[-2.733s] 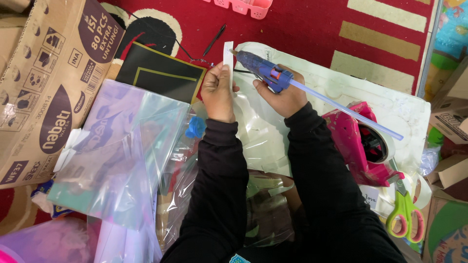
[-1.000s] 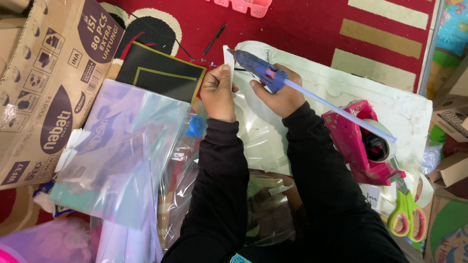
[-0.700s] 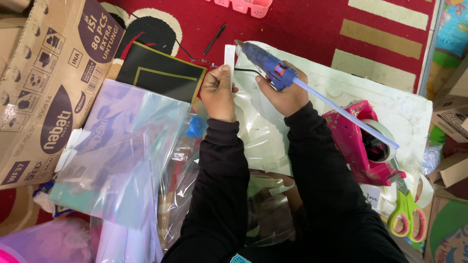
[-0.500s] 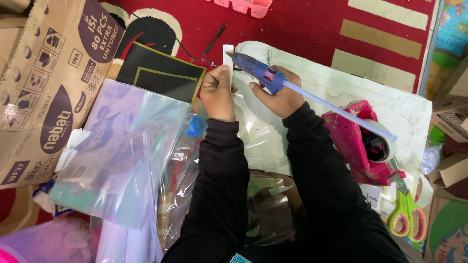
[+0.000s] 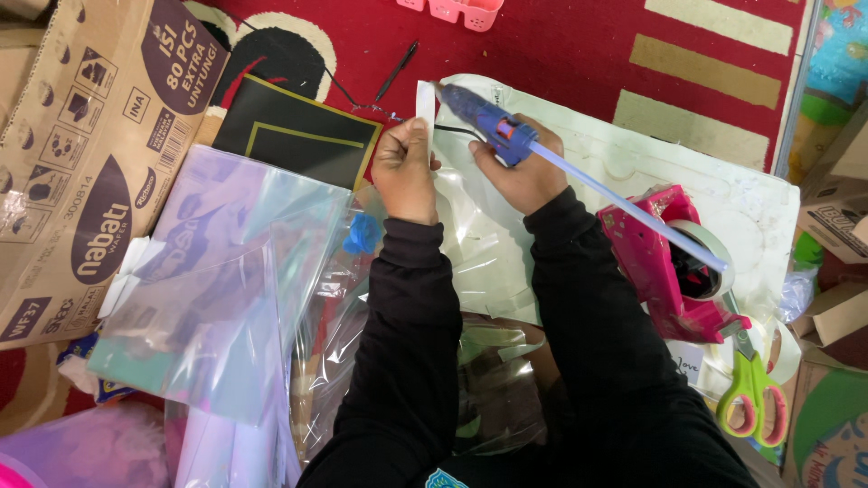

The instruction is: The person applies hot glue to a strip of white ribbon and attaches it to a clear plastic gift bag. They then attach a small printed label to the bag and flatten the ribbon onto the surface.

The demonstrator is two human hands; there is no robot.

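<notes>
Work area was bounded on the left by a large cardboard box [image 5: 90, 154] and on the right by smaller cartons [image 5: 836, 217]; a red patterned carpet [image 5: 561, 45] lay open at the top of the view. A pale work sheet [image 5: 768, 208] was spread over the carpet, and both hands were placed above its upper left corner. Clear plastic bags [image 5: 226, 298] were heaped to the left of the left arm and reached under both forearms, leaving little free room there. A black card with a gold border [image 5: 298, 136] was seen just left of the left hand. To the right of the right arm a pink tape dispenser [image 5: 655, 262] stood on the sheet, with green-handled scissors [image 5: 750, 393] below it near the sheet's lower right edge. A pink basket [image 5: 452, 9] was cut by the top edge.

The left hand [image 5: 407, 172] was closed in a narrow pinch on a white paper strip [image 5: 425, 101], held upright, its top edge projecting above the fingers. The right hand [image 5: 515, 176] was wrapped around the handle of a blue glue gun [image 5: 479, 117]. The gun's nozzle pointed left and lay just beside the strip's upper end; whether it touched could not be told. A pale glue stick [image 5: 633, 212] projected from the gun's rear, slanting down right over the tape dispenser.
</notes>
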